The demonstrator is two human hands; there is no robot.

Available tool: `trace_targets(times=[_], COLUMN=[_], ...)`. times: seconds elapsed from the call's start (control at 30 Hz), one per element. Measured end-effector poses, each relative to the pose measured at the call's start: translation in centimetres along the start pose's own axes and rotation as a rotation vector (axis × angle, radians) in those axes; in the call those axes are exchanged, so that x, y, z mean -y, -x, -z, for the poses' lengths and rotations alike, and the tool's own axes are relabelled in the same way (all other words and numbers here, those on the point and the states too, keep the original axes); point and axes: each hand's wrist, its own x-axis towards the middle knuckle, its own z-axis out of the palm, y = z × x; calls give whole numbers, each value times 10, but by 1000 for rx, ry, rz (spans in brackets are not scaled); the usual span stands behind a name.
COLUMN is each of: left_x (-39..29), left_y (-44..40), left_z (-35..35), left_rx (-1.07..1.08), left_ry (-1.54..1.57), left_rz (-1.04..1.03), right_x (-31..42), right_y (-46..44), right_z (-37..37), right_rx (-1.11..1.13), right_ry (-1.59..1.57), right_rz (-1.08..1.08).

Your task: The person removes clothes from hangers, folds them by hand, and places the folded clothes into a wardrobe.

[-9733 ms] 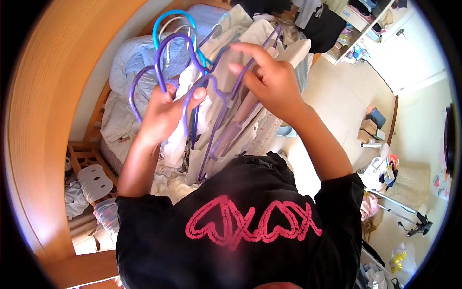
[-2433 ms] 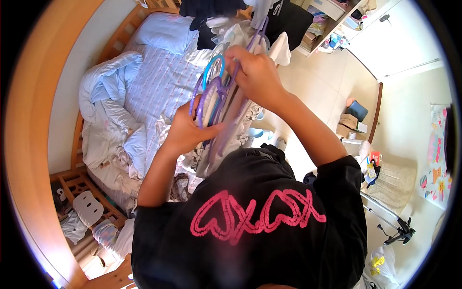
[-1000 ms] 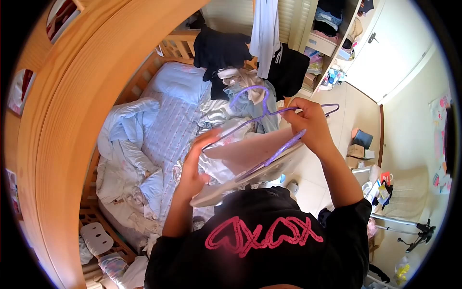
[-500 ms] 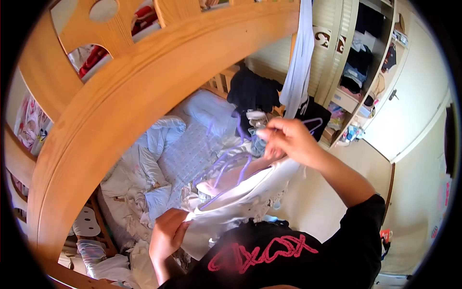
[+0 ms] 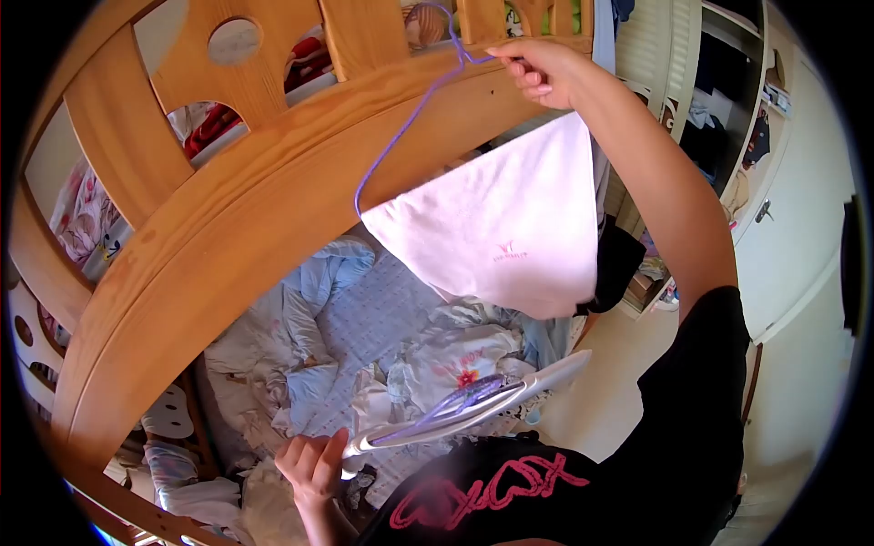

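Observation:
My right hand [image 5: 542, 73] is raised near the wooden bunk rail, its fingers pinching the shoulder of a purple hanger [image 5: 405, 127]. From that hanger hangs a pale pink cloth [image 5: 510, 227] with a small red print. Lower down, my left hand [image 5: 314, 464] is closed on the end of a bundle of white garments [image 5: 537, 382] on hangers. Purple hanger hooks [image 5: 464, 400] lie along the top of this bundle, in front of my body. The two held loads are apart.
A curved wooden bunk rail [image 5: 273, 173] crosses the upper left. Below it is a bed [image 5: 378, 300] with a crumpled quilt [image 5: 305, 337] and a white garment [image 5: 455, 364] with a red flower. Open shelves [image 5: 724, 100] and a door [image 5: 792, 209] stand at the right.
My right hand has moved up to the rail, lifting the purple hanger and pink cloth away from the bundle. My left hand stays low with the white garments. The view has shifted toward the bunk.

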Motion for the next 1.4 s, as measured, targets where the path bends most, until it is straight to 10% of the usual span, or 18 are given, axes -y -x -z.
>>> trace_targets(times=[0.37, 0.67, 0.83, 0.97, 1.27, 1.4], left_x=[10, 36, 43, 46, 4, -9], left_y=[14, 1, -26, -56, -121, -138], left_z=[-1, -23, -44, -67, -109, -126], left_rx=[-40, -9, 8, -43, -35, 18], left_ry=[4, 241, 304, 404, 585, 693], left_rz=[41, 101, 112, 66, 13, -35], right_x=[-29, -67, -106, -134, -188, -182], right_y=[2, 66, 139, 194, 247, 272], right_z=[-29, -36, -4, 25, 68, 101], right_rx=[267, -97, 500, 564, -5, -55], right_ry=[280, 608, 655, 774, 1149, 999], right_rz=[-43, 563, 452, 258, 505, 276])
